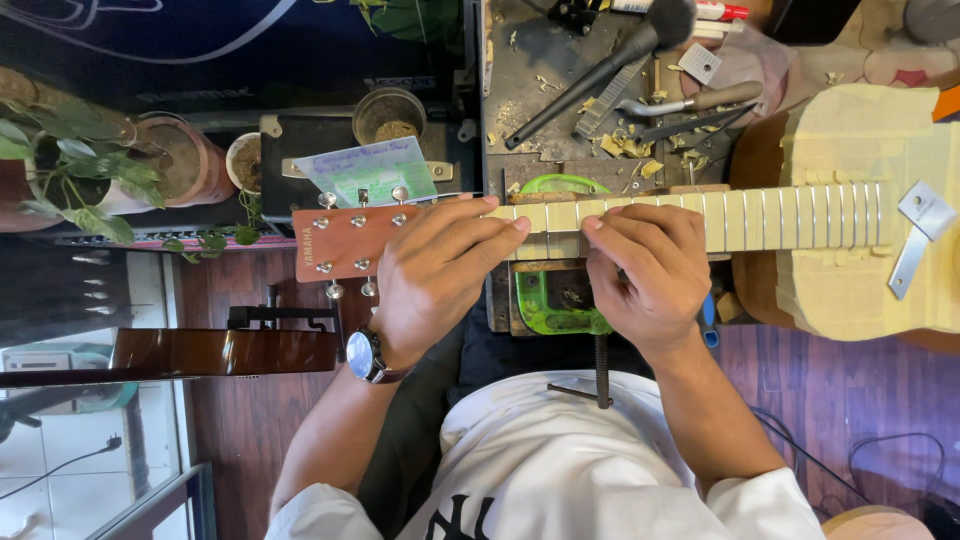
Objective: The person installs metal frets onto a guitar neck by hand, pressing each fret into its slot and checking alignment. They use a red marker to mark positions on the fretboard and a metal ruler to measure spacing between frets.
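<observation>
An acoustic guitar lies sideways across the workbench. Its neck and body are covered in pale masking tape, with only the frets bare. The brown headstock with chrome tuners points left. My left hand, with a wristwatch, lies over the neck just beside the headstock, fingers curled on the fretboard. My right hand rests on the neck close to it, fingertips pressed on the taped fretboard. I cannot see whether either hand holds a small tool. A green neck rest supports the neck under my hands.
Behind the neck lie a black brush, files, tape scraps and wood chips. A metal ruler lies on the guitar body. A green paper, potted plants and a second guitar neck are at the left.
</observation>
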